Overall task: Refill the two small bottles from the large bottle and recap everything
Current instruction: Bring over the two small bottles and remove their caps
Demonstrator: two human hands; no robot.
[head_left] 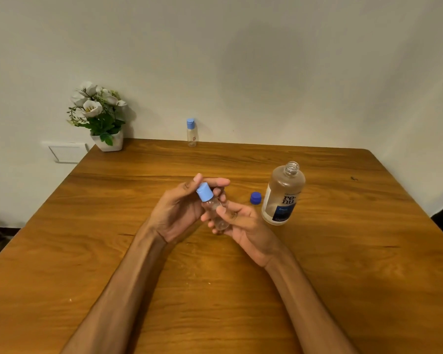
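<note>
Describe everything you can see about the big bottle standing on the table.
The large bottle is clear plastic with rounded shoulders and a narrow threaded neck, open at the top. A white and dark blue label reading "renu" covers its lower front. It stands on the wooden table, looking tilted in this wide-angle view, to the right of both hands, and neither hand touches it. Its dark blue cap lies on the table just to its left, apart from it. The liquid level is hard to judge.
</note>
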